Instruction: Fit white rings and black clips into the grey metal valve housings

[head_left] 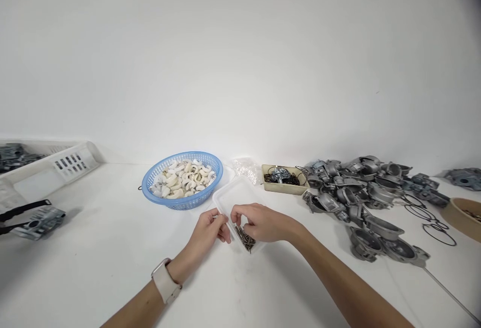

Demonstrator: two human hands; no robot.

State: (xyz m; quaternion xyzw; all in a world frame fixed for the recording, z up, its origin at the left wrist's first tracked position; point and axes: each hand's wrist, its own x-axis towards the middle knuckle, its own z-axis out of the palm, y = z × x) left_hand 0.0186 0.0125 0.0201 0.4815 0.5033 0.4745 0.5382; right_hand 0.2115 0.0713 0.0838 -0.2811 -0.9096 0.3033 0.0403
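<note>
Steadying the white plastic tray [238,194], the left hand [211,225] is gripping its edge between thumb and fingers. Inside it, the right hand [259,222] is curling thumb and index finger over slim metal pins [246,240]; whether those fingertips are pinching one, I cannot tell! The pins are lying just below the right fingertips, bunching in the tray's near end, which is looking tipped toward the wearer.

Good handling here is surely depending on a firm left grip, a gentle tilt, and fingertips parting one pin from the tangle rather than raking the heap.

Now the count! Two hands are working, one tray is sitting between them, and one wristwatch [165,280] is circling the left wrist. The pins are overlapping too much to number. Beyond the left fingers, one blue basket [180,204] is holding a heap of white curved pieces [188,178], too many to count. Straight past the right fingers, one clear plastic bag [246,169] is lying, and right of that one cream tray [285,188] is carrying dark rings and one metal part [280,174]. Farther right of the fingers, carburetor-like castings [349,193] are piling up uncountably, with three bowl-shaped ones [398,250] clustering nearest the wearer, and several loose black rings [438,233] are overlapping beside them.
</note>
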